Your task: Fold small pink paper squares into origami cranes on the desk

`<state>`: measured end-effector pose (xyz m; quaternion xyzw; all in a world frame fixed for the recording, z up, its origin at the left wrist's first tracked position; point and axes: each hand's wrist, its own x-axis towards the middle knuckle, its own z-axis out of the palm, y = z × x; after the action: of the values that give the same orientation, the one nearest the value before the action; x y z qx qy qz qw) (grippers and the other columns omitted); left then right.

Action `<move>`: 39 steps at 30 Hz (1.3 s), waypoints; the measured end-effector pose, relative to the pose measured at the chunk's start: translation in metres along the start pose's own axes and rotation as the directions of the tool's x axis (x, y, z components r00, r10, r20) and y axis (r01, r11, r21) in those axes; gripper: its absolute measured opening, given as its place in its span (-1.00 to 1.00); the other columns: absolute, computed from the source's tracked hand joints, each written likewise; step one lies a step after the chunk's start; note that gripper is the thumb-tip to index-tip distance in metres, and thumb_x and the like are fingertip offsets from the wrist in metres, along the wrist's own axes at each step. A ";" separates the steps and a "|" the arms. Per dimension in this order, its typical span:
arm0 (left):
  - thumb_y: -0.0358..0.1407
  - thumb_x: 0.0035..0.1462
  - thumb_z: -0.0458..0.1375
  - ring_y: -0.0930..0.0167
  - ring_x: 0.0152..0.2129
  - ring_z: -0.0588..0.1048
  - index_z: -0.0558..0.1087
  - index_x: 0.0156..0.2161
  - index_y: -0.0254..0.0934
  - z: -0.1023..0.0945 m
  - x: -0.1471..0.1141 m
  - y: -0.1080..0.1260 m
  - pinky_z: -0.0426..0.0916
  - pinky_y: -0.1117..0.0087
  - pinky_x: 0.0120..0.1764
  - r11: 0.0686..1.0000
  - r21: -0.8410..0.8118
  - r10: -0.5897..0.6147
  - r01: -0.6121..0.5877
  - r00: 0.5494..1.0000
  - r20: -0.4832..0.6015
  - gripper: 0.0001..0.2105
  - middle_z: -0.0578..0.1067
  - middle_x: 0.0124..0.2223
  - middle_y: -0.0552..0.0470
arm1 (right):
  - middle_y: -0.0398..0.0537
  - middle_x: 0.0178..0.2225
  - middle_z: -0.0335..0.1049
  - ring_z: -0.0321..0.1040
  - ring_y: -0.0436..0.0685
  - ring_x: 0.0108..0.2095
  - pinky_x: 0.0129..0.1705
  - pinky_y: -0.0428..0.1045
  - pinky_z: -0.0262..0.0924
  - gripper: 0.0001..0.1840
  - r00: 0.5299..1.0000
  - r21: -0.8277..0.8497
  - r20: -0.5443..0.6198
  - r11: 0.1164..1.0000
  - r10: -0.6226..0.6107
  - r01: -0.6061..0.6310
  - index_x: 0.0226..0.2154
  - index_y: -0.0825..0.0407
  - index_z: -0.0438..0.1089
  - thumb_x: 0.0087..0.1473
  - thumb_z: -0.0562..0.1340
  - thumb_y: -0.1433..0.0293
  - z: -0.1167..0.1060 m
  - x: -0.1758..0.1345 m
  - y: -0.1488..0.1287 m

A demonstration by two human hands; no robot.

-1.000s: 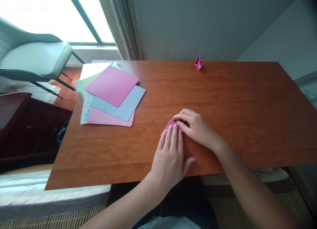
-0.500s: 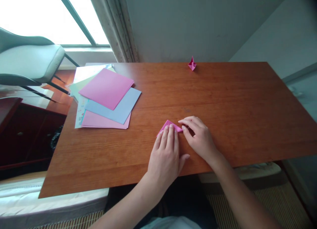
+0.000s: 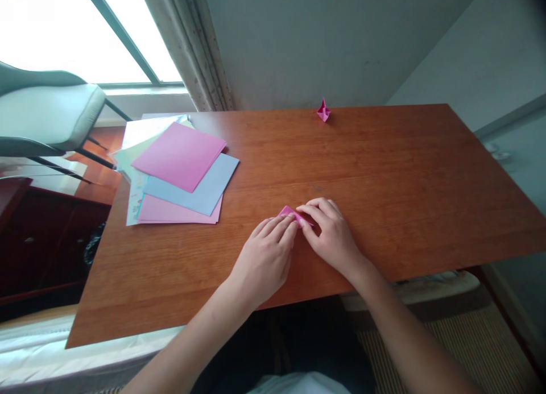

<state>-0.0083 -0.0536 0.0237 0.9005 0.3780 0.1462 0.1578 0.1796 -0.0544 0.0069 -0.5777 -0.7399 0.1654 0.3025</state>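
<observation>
A small piece of pink origami paper (image 3: 288, 210), folded into a low pointed shape, lies on the wooden table in front of me. Over its left part bend the fingers of my left hand (image 3: 268, 256), held close together, with the thumb hidden beneath. My right hand (image 3: 333, 235) has its thumb and index finger at the paper's right part, closed in a pinch. Much of the paper is covered by my fingers. At the table's far edge stands a small finished-looking pink origami figure (image 3: 323, 111) with an upright point, out of reach of both hands.
On the left of the wooden table (image 3: 384, 172) lies a loose stack of sheets: a pink sheet (image 3: 181, 155) on top, a blue sheet (image 3: 209, 181) below, paler ones beneath. A chair (image 3: 46, 115) stands beyond the left edge, by the window and curtain (image 3: 191, 47).
My left hand has gone from lying flat with its thumb out to bent fingers with the thumb tucked in. My right hand has moved left onto the paper. The view has shifted slightly.
</observation>
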 end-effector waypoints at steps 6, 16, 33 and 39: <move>-0.49 0.31 -0.01 0.33 0.07 0.49 0.44 0.11 -0.23 0.001 0.005 -0.023 0.39 0.19 0.13 0.989 -0.141 0.028 -0.040 0.996 -0.086 -0.66 0.55 0.11 -0.03 | 0.02 -0.17 0.41 0.33 0.21 -0.12 -0.02 0.15 0.31 -0.81 1.000 0.021 0.007 1.000 -0.010 0.010 -0.10 -0.05 0.45 0.25 0.17 0.42 -0.002 0.001 0.003; -0.48 0.29 0.04 0.33 -0.06 0.52 0.49 -0.04 -0.24 0.011 0.015 -0.015 0.45 0.24 0.04 0.978 -0.201 -0.093 0.057 0.980 -0.176 -0.75 0.59 -0.02 -0.03 | 0.09 -0.15 0.39 0.28 0.28 -0.13 -0.09 0.19 0.27 -0.79 1.000 -0.166 -0.011 0.986 0.025 -0.027 -0.13 -0.04 0.45 0.19 0.19 0.44 0.008 -0.004 -0.013; -0.51 0.26 0.05 0.31 -0.08 0.50 0.45 -0.08 -0.26 0.017 0.018 -0.009 0.44 0.26 0.01 0.989 -0.115 -0.112 0.090 0.973 -0.202 -0.79 0.56 -0.05 -0.04 | 0.08 -0.17 0.38 0.27 0.27 -0.12 -0.08 0.16 0.28 -0.74 1.000 -0.189 -0.003 0.982 0.011 -0.012 -0.11 -0.02 0.42 0.22 0.10 0.52 0.008 -0.011 -0.005; -0.62 0.20 0.00 0.31 0.00 0.47 0.45 0.01 -0.29 0.016 0.015 -0.013 0.41 0.27 0.08 0.989 -0.129 -0.094 0.073 0.982 -0.165 -0.64 0.55 0.03 -0.04 | 0.05 -0.18 0.37 0.28 0.24 -0.14 -0.05 0.15 0.28 -0.65 1.000 -0.130 0.010 0.991 0.027 -0.026 -0.09 -0.01 0.42 0.18 0.09 0.61 0.007 -0.012 -0.003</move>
<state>-0.0001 -0.0367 0.0067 0.8567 0.4179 0.2387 0.1856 0.1746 -0.0663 -0.0001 -0.6050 -0.7432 0.1242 0.2574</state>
